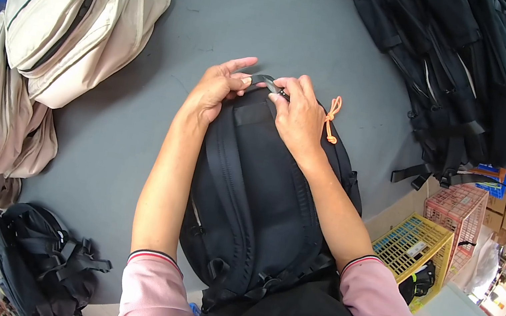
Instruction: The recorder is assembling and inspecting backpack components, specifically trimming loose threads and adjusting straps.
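A black backpack (243,176) lies on the grey table in front of me, its padded shoulder straps facing up and its top end pointing away. My left hand (215,87) pinches the black webbing top handle (263,79) between thumb and fingers. Close beside it, my right hand (301,116) is closed round a small tool with pointed grey metal blades, which looks like thread snips (273,86). The blades meet the webbing; most of the tool is hidden in the fingers. An orange cord loop (333,119) with a knot sticks out by the bag's upper right side.
Stacked beige backpacks (82,13) line the table's left edge. A small black bag (45,263) lies at near left. Several black backpacks (445,63) are piled at far right. Below the right edge stand a yellow basket (410,243) and a pink crate (458,204). Grey tabletop (211,8) spreads between.
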Demonstrator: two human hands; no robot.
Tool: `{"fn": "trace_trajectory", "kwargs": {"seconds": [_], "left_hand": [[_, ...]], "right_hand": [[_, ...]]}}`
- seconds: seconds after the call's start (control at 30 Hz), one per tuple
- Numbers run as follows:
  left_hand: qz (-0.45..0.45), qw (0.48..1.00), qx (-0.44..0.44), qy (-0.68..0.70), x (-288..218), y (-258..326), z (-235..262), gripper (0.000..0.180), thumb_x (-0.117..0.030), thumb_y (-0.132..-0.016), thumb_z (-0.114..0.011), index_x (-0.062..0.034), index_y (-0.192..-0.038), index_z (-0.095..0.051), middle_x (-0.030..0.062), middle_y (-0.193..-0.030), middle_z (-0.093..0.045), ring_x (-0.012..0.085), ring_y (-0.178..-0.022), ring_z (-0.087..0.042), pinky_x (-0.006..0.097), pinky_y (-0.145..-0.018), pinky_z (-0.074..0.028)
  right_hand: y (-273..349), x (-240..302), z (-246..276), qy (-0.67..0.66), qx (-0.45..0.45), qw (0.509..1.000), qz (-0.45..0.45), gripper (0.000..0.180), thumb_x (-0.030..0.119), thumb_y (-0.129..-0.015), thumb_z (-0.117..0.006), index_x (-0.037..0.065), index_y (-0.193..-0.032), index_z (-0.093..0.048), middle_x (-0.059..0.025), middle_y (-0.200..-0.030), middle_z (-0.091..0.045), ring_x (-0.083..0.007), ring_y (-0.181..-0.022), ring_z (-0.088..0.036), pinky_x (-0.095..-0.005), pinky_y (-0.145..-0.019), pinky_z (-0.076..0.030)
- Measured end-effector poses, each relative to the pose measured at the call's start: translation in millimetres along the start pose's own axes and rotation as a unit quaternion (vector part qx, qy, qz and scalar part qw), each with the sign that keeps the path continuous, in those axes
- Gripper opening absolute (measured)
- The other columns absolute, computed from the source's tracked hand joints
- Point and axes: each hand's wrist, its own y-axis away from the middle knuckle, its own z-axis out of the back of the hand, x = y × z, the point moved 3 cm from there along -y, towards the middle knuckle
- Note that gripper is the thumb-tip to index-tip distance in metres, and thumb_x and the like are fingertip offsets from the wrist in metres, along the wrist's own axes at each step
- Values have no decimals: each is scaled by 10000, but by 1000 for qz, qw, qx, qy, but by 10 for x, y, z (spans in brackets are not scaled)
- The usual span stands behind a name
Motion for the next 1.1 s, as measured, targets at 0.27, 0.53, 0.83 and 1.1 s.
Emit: {"fn": "trace_trajectory", "kwargs": {"seconds": [0.27,0.53,0.83,1.1], "left_hand": [[6,1000,-20,0,10,20,-21,491,17,-803,-584,-35,-1285,-507,18,-884,-590,57,-663,-472,182,-614,-384],[-12,1000,-15,-3,-27,59,-60,519,38,-803,-571,-18,-1308,-466,64,-963,-623,61,-673,-472,181,-639,-406],[-18,999,-27,-10,-23,71,-65,519,42,-799,-574,-15,-1304,-468,71,-977,-631,66,-696,-493,186,-656,-416],[-30,999,-13,-8,-11,62,-66,528,37,-798,-582,-6,-1309,-456,84,-965,-656,58,-692,-493,182,-649,-410]], "right_hand": [[4,21,58,-43,8,998,-41,254,98,-805,-631,65,-1026,-510,-76,-975,-552,-293,-748,-620,-411,-620,-482],[14,33,85,-14,12,999,-27,287,84,-802,-623,57,-1050,-479,-89,-1008,-557,-288,-775,-620,-413,-631,-485],[6,45,76,-12,13,999,-31,311,75,-793,-628,60,-1064,-476,-93,-1010,-556,-273,-806,-617,-405,-639,-486],[17,7,53,-29,-6,999,-37,341,103,-781,-660,53,-1083,-508,-84,-912,-566,-221,-658,-583,-353,-604,-468]]}}
